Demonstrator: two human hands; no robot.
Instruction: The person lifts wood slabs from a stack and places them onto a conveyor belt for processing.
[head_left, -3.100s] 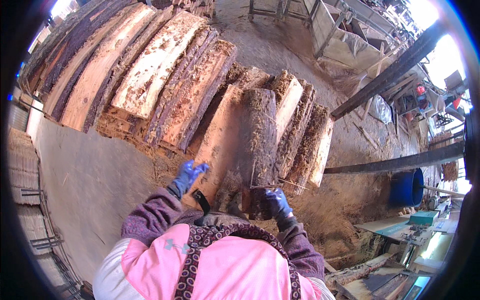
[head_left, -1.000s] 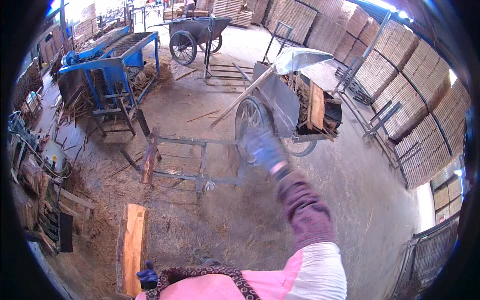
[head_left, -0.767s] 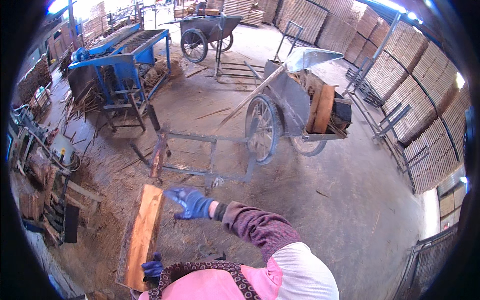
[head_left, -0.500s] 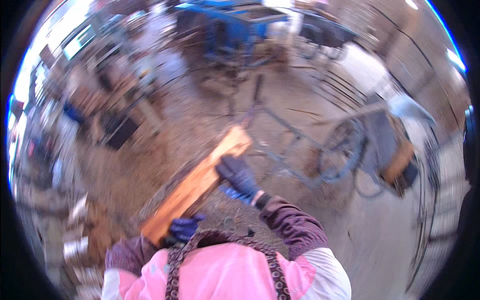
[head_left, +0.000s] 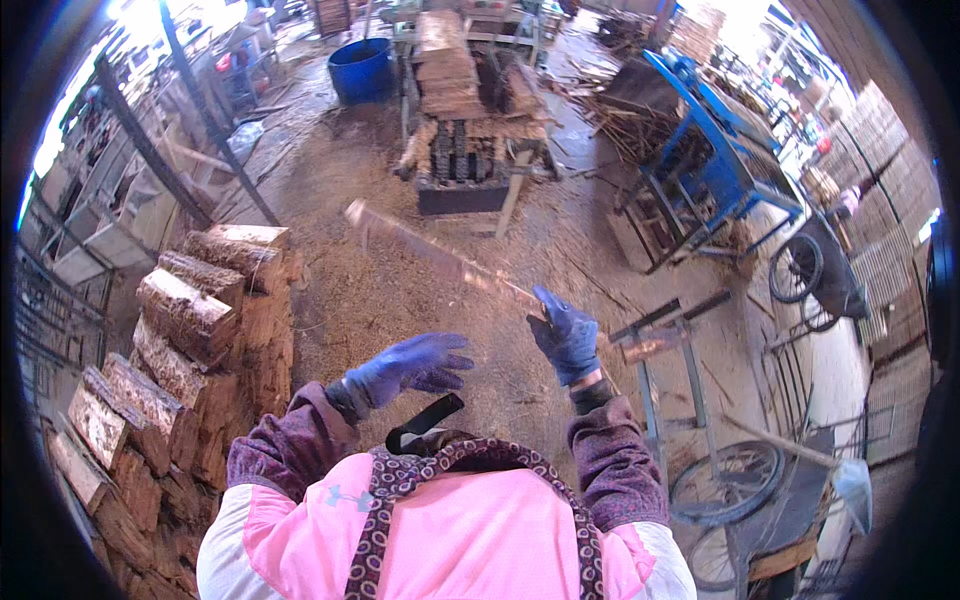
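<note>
My left hand point(head_left: 410, 367), in a blue-purple work glove, is open with its fingers spread to the right, holding nothing. My right hand point(head_left: 567, 337), gloved the same way, has its fingers apart and stretched forward. A long, thin piece of wood point(head_left: 425, 250), smeared by motion, slants from the bare ground ahead down to the right hand's fingertips. Whether it touches them I cannot tell. A second blurred wooden patch point(head_left: 655, 344) shows just right of that hand; whether it belongs to the same piece is unclear. A black strap end point(head_left: 430, 420) sticks up at my chest.
Split logs point(head_left: 185, 310) are stacked at my left. Ahead stands a machine with a dark front point(head_left: 462, 195) and boards on top. A blue barrel point(head_left: 362, 72) is behind it. At right are a blue metal frame point(head_left: 720, 150) and a cart with a spoked wheel point(head_left: 728, 482).
My view has turned, bringing the log stack into sight at left. Both hands were at the bright wood piece; now my left hand is off it, and the wood lies farther forward, blurred.
</note>
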